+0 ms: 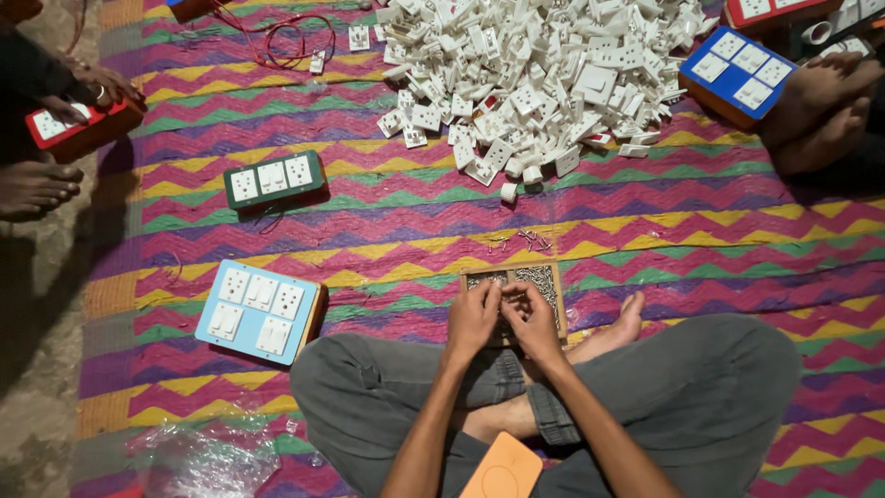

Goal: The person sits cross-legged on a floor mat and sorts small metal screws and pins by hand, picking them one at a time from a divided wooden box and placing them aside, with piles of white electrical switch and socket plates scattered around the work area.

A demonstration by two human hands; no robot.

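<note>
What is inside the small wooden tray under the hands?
The tray holds a mass of small metal screws. The left hand and right hand cover its near part, so the contents there are hidden.

A woven floor mat point(387, 231) in zigzag bands of pink, purple, yellow and green is covering most of the ground. Bare, dusty concrete floor point(41, 304) is showing along the left edge beside it. Light is falling strongest across the middle of the mat, while the corners and the left strip are lying in shadow. No wall, window or furniture is showing
</note>
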